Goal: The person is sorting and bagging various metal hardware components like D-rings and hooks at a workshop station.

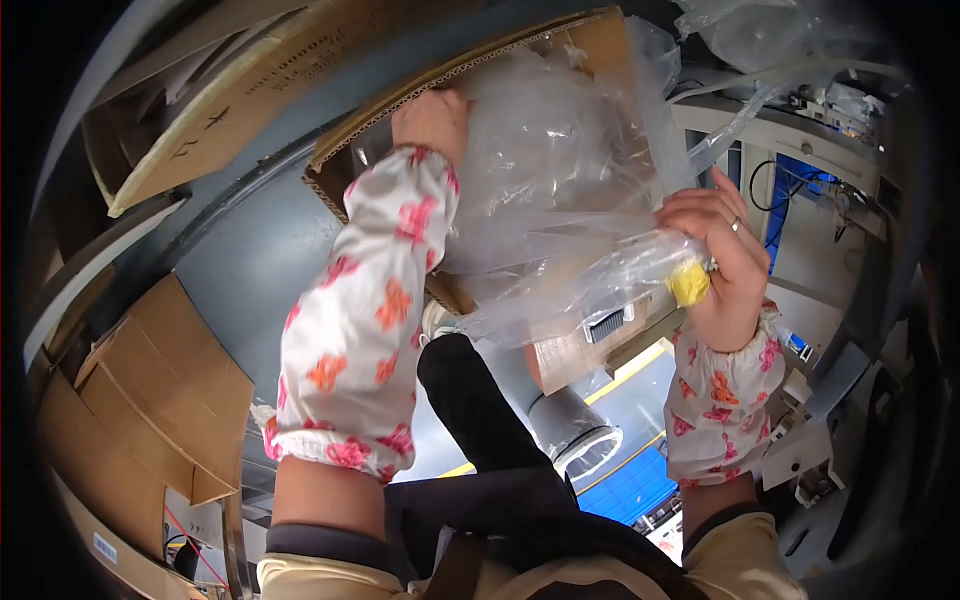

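A large clear plastic bag (545, 150) lines an open cardboard box (612, 48), its loose folds spilling over the near side. My left hand (430, 122) is inside the box's left wall, against the bag's edge. Its fingers are curled and their tips hidden, so what they hold cannot be made out. At the right side of the box my right hand (715, 230) is closed on the bag's loose plastic, a ring on one finger. Beside that wrist, a yellow crumpled piece (689, 284) shows against the plastic. Both forearms wear white flowered sleeve covers.
Another cardboard box (170, 385) stands with its flaps out at the left, and a printed cardboard panel (225, 105) leans at the upper left. More clear plastic (765, 40) hangs at the upper right, near machine parts and cables. A round metal cylinder (575, 430) sits below the box.
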`<action>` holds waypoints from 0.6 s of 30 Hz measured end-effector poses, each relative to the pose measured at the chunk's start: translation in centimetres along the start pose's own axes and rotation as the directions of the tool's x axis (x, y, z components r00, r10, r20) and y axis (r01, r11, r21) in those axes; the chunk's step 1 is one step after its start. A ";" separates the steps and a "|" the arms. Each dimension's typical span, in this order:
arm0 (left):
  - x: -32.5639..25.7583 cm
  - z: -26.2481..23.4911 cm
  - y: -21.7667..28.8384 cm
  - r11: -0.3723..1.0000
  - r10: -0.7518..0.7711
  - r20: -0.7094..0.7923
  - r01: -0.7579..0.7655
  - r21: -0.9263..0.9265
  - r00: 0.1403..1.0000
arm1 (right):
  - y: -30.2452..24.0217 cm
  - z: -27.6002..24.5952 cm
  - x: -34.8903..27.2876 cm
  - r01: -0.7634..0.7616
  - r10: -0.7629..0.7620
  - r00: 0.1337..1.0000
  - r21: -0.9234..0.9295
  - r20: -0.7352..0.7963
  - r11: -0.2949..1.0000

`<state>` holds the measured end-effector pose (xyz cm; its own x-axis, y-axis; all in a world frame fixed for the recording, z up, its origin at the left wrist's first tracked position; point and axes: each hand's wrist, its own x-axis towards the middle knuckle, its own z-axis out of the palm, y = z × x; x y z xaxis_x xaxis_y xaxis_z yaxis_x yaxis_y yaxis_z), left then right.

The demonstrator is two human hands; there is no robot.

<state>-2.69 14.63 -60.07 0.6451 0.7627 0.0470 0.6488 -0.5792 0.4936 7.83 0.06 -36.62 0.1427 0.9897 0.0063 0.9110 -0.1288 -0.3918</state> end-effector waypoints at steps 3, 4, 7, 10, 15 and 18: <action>-2.5 -6.9 2.8 0.973 -0.021 -0.051 0.009 -0.230 0.998 | -0.2 -0.3 0.1 0.000 -0.001 1.000 -0.055 -0.030 0.999; -3.0 -7.5 2.2 0.974 -0.022 -0.056 0.008 -0.225 0.998 | -0.5 -0.2 0.2 0.003 -0.005 0.999 -0.050 -0.033 0.999; -3.7 -10.1 1.1 0.985 0.104 -0.141 -0.122 -0.119 0.984 | -1.3 0.1 0.6 0.031 -0.033 0.999 -0.067 -0.025 0.997; -4.8 -15.0 1.0 0.818 0.043 -0.419 -0.273 -0.507 0.907 | -1.8 0.4 1.8 0.076 -0.079 0.996 -0.093 -0.030 0.993; -10.8 -25.0 -1.8 0.498 -0.512 -0.300 -0.005 -0.867 0.805 | -1.8 0.0 4.5 0.206 -0.217 0.974 -0.147 -0.067 0.967; -15.3 -27.5 -7.5 -0.013 0.295 0.252 0.267 -0.964 0.922 | -1.8 1.2 6.2 0.268 -0.282 0.958 -0.177 -0.056 0.947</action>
<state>-28.54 15.26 -40.59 0.8878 0.4593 -0.0297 -0.2246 0.4887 0.8430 6.63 6.52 -36.99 -0.0980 0.9809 0.1683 0.9694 0.1323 -0.2068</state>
